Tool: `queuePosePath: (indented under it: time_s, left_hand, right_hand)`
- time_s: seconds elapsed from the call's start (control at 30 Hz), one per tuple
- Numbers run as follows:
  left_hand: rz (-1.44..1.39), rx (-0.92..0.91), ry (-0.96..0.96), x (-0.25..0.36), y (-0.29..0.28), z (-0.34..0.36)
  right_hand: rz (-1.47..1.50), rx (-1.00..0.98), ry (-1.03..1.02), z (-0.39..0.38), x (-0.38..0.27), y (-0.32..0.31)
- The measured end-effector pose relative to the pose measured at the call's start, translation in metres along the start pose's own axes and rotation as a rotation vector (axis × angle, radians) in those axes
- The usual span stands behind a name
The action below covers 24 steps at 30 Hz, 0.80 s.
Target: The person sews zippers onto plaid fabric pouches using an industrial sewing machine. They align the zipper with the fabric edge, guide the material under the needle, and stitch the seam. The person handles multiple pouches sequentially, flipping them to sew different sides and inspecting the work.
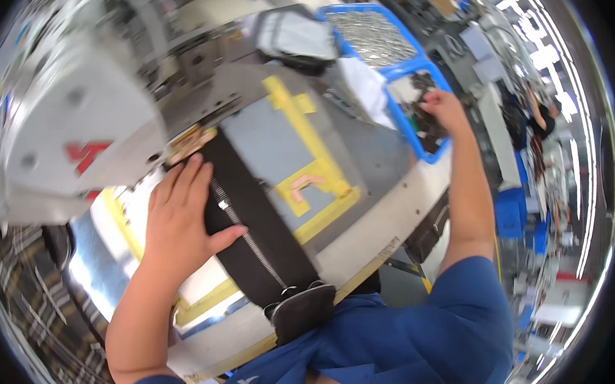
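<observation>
My left hand [182, 219] lies flat with fingers stretched out on a long black fabric piece [252, 195]. A silver zipper [256, 250] with a metal pull runs along that fabric, beside my thumb. The fabric's near end has a dark rounded flap [305, 312] hanging at the table edge by my body. Over to the right, my right hand [444, 110] reaches into a blue tray [412, 145] of small dark pieces [429, 128]. Its fingertips are pinched together, and whatever is between them is too small to make out.
A large white sewing machine [74, 128] stands at the left. Yellow tape [327, 173] frames a grey plate on the table. Behind the tray sits a blue bin [326, 11] of silvery metal parts. Plaid cloth [31, 290] lies far left; a person [543, 117] is in the background.
</observation>
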State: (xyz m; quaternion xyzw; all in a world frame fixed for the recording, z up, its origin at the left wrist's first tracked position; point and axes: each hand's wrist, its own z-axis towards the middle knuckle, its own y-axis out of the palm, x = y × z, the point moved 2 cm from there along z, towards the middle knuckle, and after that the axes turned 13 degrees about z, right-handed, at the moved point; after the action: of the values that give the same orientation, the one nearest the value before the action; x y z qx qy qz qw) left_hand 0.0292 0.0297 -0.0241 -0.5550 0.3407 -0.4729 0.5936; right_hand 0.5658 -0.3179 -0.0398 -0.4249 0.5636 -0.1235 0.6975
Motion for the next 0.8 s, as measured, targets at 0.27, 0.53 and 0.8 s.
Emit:
queuePosePath:
  time_s: [0.27,0.53,0.8]
  left_hand:
    - [0.084,0.083,0.072,-0.003,0.002,-0.009]
    - [0.086,0.169,0.202,-0.001,0.006,-0.011]
    - [0.069,0.153,0.221,-0.001,0.007,-0.012]
  right_hand:
    - [0.291,-0.145,-0.250,-0.048,-0.158,0.060]
    - [0.301,-0.651,-0.714,-0.152,-0.324,0.228]
    - [0.094,-0.459,-1.343,-0.169,-0.314,0.266]
